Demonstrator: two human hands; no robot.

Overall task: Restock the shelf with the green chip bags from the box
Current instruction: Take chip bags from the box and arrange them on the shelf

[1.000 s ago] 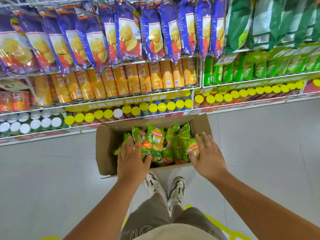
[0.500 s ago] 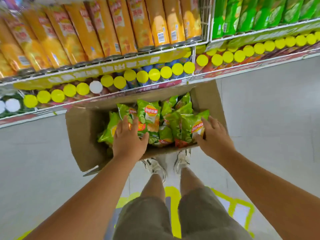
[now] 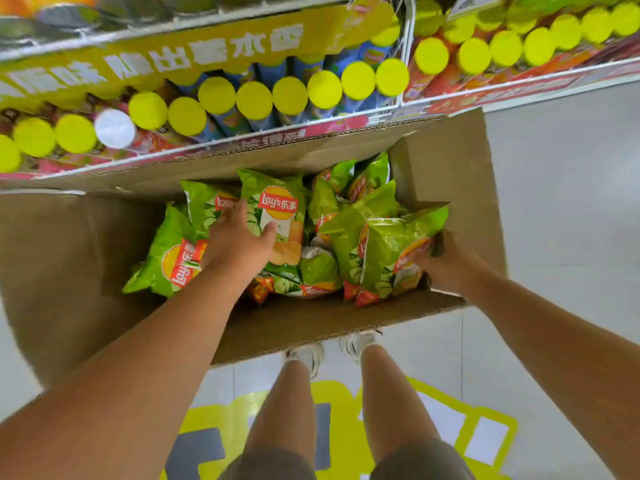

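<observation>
Cardboard box (image 3: 311, 327) sits open on the floor against the bottom shelf (image 3: 311, 128), its flaps folded out, a heap of green chip bags (image 3: 322, 268) filling the middle. Since half a second ago the view has dropped much closer and both hands have gone from hovering at the near rim to reaching right in among the bags; a second ago they were spread flat above the pile. Left hand (image 3: 239, 242), at about 9 o'clock of the heap, now lies on an upright bag (image 3: 277, 209) with the thumb hooked across its face; the fingers are hidden behind the bag edge, so a full grip is likely but not certain. Right hand (image 3: 443, 263), at 3 o'clock, is clamped round the lower end of another bag (image 3: 391, 251), which is crumpled and tipped up from the pile. Reads as the pick starting: nothing has left the box yet. Bags are glossy, puffed, bright green with a red and yellow logo and cucumber slices printed on. Cans with yellow lids (image 3: 287, 95) line the shelf at 12 o'clock.
</observation>
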